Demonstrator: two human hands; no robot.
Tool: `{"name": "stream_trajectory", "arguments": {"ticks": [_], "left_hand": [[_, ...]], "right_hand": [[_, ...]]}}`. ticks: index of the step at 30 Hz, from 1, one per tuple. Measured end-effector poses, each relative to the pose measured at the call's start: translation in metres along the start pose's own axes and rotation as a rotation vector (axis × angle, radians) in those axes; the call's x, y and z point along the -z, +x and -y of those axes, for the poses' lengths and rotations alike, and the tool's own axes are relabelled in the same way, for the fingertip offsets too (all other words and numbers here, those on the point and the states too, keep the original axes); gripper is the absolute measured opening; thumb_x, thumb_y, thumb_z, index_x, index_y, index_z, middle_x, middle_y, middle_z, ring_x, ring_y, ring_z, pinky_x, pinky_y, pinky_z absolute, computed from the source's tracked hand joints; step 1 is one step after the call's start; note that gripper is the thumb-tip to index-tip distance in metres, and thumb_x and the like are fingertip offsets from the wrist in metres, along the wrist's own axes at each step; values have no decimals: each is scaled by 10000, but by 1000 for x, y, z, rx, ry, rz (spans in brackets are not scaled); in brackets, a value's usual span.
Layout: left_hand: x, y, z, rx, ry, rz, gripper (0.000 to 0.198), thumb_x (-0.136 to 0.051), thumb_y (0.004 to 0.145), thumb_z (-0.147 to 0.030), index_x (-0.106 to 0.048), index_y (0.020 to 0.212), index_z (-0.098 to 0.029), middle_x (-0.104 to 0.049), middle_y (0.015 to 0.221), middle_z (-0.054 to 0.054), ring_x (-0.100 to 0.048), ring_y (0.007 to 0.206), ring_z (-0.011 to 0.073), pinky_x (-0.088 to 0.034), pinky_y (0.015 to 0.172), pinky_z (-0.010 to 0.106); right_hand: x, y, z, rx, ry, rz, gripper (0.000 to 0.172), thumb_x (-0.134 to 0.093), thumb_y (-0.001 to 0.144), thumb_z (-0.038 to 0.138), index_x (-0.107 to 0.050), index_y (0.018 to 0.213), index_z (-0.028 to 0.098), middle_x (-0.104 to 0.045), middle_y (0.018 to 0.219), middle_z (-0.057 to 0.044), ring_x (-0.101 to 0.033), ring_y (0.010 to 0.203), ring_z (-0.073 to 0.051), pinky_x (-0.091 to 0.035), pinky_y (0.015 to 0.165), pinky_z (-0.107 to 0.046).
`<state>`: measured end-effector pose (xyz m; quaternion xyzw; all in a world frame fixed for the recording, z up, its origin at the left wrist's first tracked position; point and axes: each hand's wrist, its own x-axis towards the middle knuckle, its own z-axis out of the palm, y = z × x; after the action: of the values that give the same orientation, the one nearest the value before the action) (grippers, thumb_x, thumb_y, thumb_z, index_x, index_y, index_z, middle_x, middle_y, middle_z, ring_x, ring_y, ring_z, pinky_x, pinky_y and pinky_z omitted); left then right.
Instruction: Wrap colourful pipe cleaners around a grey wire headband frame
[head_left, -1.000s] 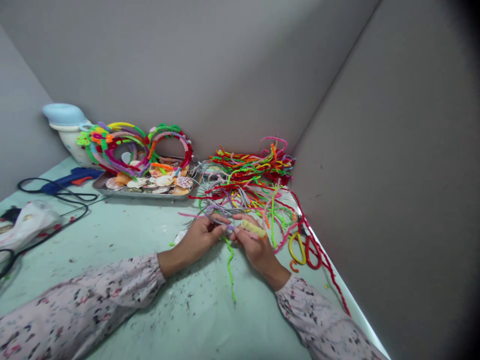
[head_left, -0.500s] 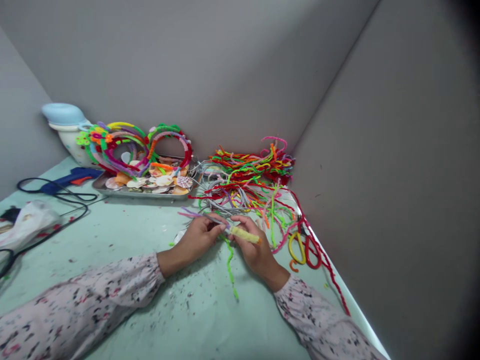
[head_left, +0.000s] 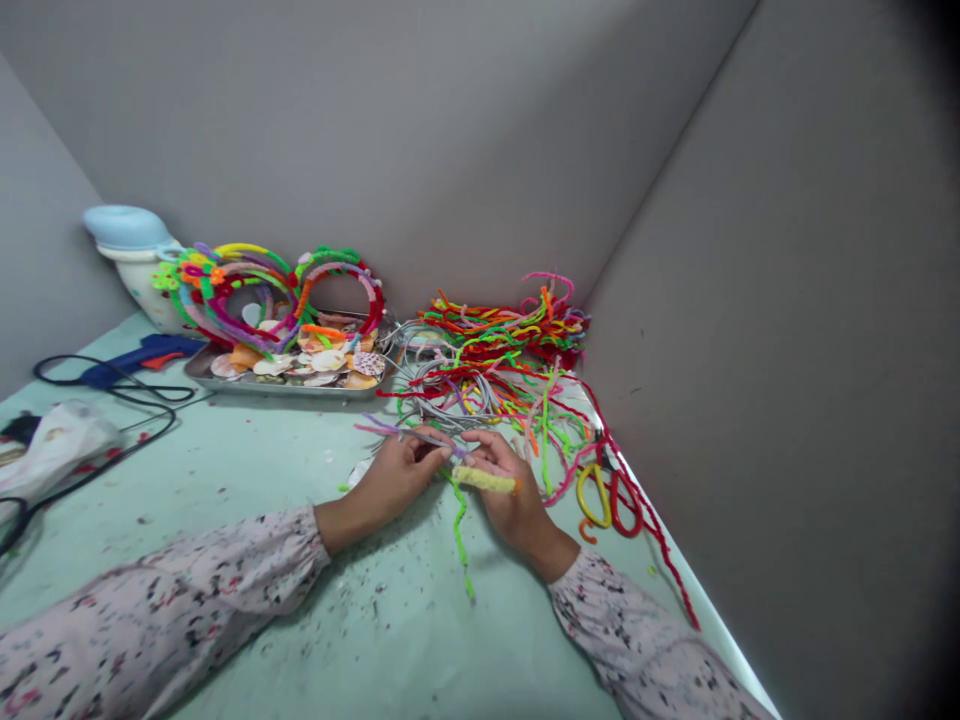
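Between my two hands is a thin grey band, its near end wrapped in yellow pipe cleaner with a bit of orange at the tip. My left hand pinches the band where a purple pipe cleaner meets it; pink and purple ends stick out to the left. My right hand has its thumb and fingers closed at the purple strand, and the yellow part lies across its palm side. Below the hands a green pipe cleaner lies on the table.
A tray of seashells with colourful headbands stands at the back left, beside a blue glue gun and its black cord. Tangled pipe cleaners and grey bands lie behind my hands. Scissors rest at the right edge.
The yellow-wrapped end has tilted and dropped slightly, and more of the purple strand shows between my fingertips. Both hands stay in nearly the same place.
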<state>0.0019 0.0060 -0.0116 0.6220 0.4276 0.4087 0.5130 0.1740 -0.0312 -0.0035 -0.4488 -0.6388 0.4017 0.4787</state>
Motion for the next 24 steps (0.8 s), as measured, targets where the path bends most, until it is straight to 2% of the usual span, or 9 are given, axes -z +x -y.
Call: {"name": "stream_trajectory", "arguments": {"ticks": [7, 15, 24], "left_hand": [[-2, -2, -7, 17, -7, -38, 218, -635, 752, -289, -629, 910, -139, -635, 690, 18, -572, 638, 161, -416, 560, 245], [-2, -4, -19, -8, 27, -38, 176, -612, 771, -268, -646, 892, -145, -636, 685, 18, -569, 646, 157, -401, 551, 237], [0, -3, -15, -16, 75, -46, 156, -627, 747, -267, -663, 837, -145, -635, 660, 23, -560, 628, 163, -402, 543, 243]], "right_hand": [[0, -3, 3, 10, -110, 7, 280, -492, 889, 229, -574, 1156, 210, -634, 815, -15, -605, 718, -159, -457, 657, -260], [-1, -1, 1, -14, -83, -12, 280, -477, 905, 269, -563, 1166, 214, -650, 836, -23, -607, 703, -158, -466, 641, -259], [0, -3, 2, 0, -186, 21, 287, -472, 903, 259, -564, 1173, 222, -641, 845, -33, -610, 751, -177, -474, 672, -273]]}}
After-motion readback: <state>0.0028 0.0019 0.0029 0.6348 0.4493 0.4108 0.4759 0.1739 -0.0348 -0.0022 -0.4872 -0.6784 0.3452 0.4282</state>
